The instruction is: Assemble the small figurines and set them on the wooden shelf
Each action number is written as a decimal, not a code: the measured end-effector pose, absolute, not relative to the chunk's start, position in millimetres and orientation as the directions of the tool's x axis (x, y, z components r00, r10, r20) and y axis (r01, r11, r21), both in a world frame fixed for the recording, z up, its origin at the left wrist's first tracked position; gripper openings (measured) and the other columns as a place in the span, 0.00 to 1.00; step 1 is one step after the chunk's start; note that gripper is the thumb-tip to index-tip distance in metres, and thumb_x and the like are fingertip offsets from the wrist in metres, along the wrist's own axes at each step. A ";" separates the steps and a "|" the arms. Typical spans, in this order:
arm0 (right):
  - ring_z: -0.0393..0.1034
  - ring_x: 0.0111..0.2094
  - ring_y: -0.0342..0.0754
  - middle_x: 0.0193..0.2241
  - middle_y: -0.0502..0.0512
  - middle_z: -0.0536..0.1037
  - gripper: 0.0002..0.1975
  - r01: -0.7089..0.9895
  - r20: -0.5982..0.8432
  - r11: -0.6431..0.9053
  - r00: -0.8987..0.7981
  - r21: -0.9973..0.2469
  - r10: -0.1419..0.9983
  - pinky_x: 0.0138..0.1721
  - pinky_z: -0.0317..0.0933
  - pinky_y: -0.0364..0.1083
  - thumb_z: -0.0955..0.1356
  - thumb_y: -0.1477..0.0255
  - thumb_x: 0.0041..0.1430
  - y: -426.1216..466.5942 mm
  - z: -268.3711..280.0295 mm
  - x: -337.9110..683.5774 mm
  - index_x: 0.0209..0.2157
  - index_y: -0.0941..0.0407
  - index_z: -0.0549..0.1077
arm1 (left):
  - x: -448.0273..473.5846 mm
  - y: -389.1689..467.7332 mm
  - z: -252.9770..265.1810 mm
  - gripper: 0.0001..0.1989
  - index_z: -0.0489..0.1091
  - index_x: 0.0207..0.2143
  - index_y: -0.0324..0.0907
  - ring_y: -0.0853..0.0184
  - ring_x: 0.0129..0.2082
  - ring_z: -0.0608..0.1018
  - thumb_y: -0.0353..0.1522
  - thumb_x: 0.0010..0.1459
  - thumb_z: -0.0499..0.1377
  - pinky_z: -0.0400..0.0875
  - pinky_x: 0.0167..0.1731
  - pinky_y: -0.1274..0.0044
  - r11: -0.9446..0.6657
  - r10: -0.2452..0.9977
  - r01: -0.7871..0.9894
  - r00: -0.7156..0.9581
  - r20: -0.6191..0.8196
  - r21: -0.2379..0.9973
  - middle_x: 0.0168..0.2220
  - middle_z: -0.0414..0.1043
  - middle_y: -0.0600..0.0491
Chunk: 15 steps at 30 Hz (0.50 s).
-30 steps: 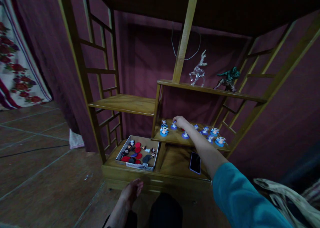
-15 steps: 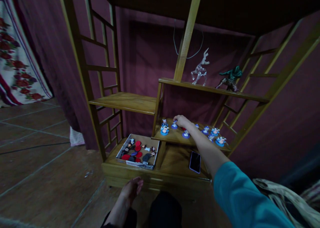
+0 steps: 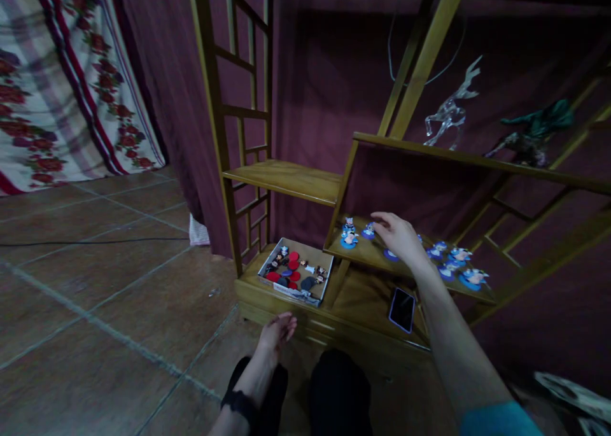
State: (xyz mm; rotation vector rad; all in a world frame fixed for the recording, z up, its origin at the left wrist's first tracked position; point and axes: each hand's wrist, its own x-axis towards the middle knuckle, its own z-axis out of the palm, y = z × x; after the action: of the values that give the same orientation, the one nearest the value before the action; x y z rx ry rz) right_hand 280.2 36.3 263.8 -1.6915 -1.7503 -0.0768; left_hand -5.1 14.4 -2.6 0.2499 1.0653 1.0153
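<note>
My right hand (image 3: 397,233) is stretched over the lower right shelf (image 3: 363,251), palm down. Its fingers are apart and seem to hold nothing; they are just beside a small figurine on a purple base (image 3: 368,231). Two blue-based figurines, one of them in front (image 3: 349,237), stand to the left of it. Another purple base (image 3: 391,254) shows partly under my wrist. Low in front of the cabinet hovers my left hand (image 3: 278,331), loosely open with nothing in it. Closest to it is a shallow cardboard box (image 3: 312,254) with loose figurines and red, grey and purple round bases.
Several more figurines (image 3: 447,270) stand on the shelf's right part. A phone (image 3: 401,310) lies on the cabinet's bottom. On the upper shelf are a clear deer figure (image 3: 447,119) and a dark green crouching figure (image 3: 529,133). A wooden post (image 3: 429,57) rises above.
The view has swung left, so the cabinet sits farther right. My right hand's fingers have come away from the purple-based figurine, which stays standing. My left hand is still low and open.
</note>
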 end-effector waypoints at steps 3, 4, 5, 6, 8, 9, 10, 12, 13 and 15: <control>0.68 0.42 0.49 0.43 0.54 0.73 0.17 0.725 0.456 0.211 0.158 -0.656 0.876 0.43 0.61 0.48 0.59 0.65 0.56 -16.5 222.0 243.3 0.45 0.49 0.68 | -18.8 12.8 0.6 0.08 0.67 0.34 0.36 0.72 0.23 0.76 0.20 0.50 0.55 0.69 0.25 0.82 0.453 0.805 -0.648 0.002 -0.594 0.612 0.26 0.73 0.48; 0.69 0.41 0.49 0.43 0.53 0.74 0.16 0.646 0.378 0.213 0.127 -0.733 0.917 0.42 0.62 0.48 0.59 0.65 0.56 -29.5 201.6 228.7 0.44 0.47 0.69 | -23.9 13.3 1.3 0.09 0.66 0.34 0.36 0.72 0.23 0.76 0.20 0.51 0.54 0.69 0.25 0.82 0.426 0.802 -0.674 -0.027 -0.597 0.604 0.26 0.73 0.48; 0.70 0.40 0.48 0.42 0.51 0.74 0.15 0.586 0.272 0.192 0.051 -0.787 0.961 0.41 0.63 0.47 0.59 0.64 0.55 -38.9 179.4 213.9 0.43 0.45 0.70 | -29.0 14.7 2.1 0.09 0.66 0.35 0.36 0.73 0.22 0.75 0.19 0.51 0.54 0.69 0.24 0.82 0.408 0.797 -0.693 -0.048 -0.603 0.594 0.26 0.73 0.49; 0.70 0.39 0.49 0.40 0.50 0.75 0.13 0.558 0.190 0.158 0.000 -0.815 0.982 0.40 0.63 0.47 0.60 0.64 0.54 -44.3 156.4 199.5 0.40 0.44 0.71 | -34.0 17.1 3.4 0.09 0.66 0.35 0.36 0.73 0.22 0.75 0.19 0.51 0.53 0.69 0.23 0.83 0.394 0.790 -0.706 -0.066 -0.609 0.588 0.26 0.72 0.49; 0.70 0.38 0.50 0.36 0.49 0.77 0.11 0.533 0.069 0.097 -0.072 -0.841 0.995 0.39 0.64 0.48 0.62 0.65 0.52 -43.1 112.7 174.2 0.35 0.43 0.74 | -42.5 25.8 8.6 0.09 0.66 0.35 0.36 0.74 0.21 0.74 0.19 0.51 0.53 0.69 0.22 0.83 0.377 0.785 -0.715 -0.090 -0.612 0.588 0.26 0.72 0.50; 0.71 0.38 0.51 0.35 0.50 0.77 0.11 0.511 0.035 0.068 -0.075 -0.857 0.997 0.39 0.64 0.49 0.62 0.65 0.52 -37.3 93.9 164.2 0.33 0.44 0.74 | -45.6 32.5 13.1 0.09 0.66 0.35 0.35 0.74 0.21 0.74 0.19 0.51 0.52 0.69 0.21 0.84 0.367 0.787 -0.719 -0.097 -0.609 0.590 0.26 0.71 0.50; 0.71 0.37 0.52 0.34 0.50 0.78 0.10 0.491 0.018 0.042 -0.053 -0.870 0.998 0.39 0.64 0.49 0.62 0.65 0.52 -28.8 77.9 156.1 0.32 0.45 0.74 | -47.7 40.9 18.9 0.09 0.66 0.35 0.35 0.74 0.22 0.74 0.19 0.51 0.52 0.68 0.21 0.84 0.351 0.794 -0.727 -0.104 -0.599 0.591 0.25 0.71 0.50; 0.71 0.37 0.51 0.34 0.50 0.78 0.10 0.465 0.010 0.019 -0.021 -0.885 1.000 0.39 0.64 0.49 0.62 0.66 0.51 -5.6 54.9 145.3 0.31 0.46 0.74 | -48.2 62.4 33.6 0.09 0.65 0.35 0.35 0.75 0.22 0.74 0.19 0.51 0.52 0.69 0.22 0.84 0.301 0.822 -0.748 -0.111 -0.559 0.591 0.26 0.70 0.51; 0.71 0.36 0.50 0.33 0.50 0.78 0.10 0.459 0.011 0.009 0.003 -0.888 1.000 0.39 0.64 0.49 0.62 0.66 0.51 7.8 47.3 141.9 0.31 0.46 0.74 | -47.0 75.1 41.4 0.10 0.65 0.35 0.35 0.75 0.22 0.74 0.19 0.51 0.51 0.69 0.22 0.85 0.281 0.839 -0.760 -0.101 -0.534 0.586 0.26 0.70 0.51; 0.71 0.35 0.50 0.32 0.50 0.78 0.10 0.477 0.006 -0.020 0.053 -0.879 0.999 0.37 0.65 0.48 0.62 0.66 0.50 36.3 37.0 136.7 0.31 0.47 0.74 | -42.8 102.2 54.0 0.09 0.65 0.35 0.35 0.75 0.23 0.74 0.19 0.51 0.52 0.69 0.22 0.85 0.255 0.861 -0.787 -0.080 -0.502 0.562 0.27 0.70 0.51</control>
State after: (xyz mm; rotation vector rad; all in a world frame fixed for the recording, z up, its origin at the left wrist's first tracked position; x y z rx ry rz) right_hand 136.7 36.3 37.0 -1.5947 -1.5182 0.8964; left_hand -42.8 102.2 54.0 0.1015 0.9257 1.3682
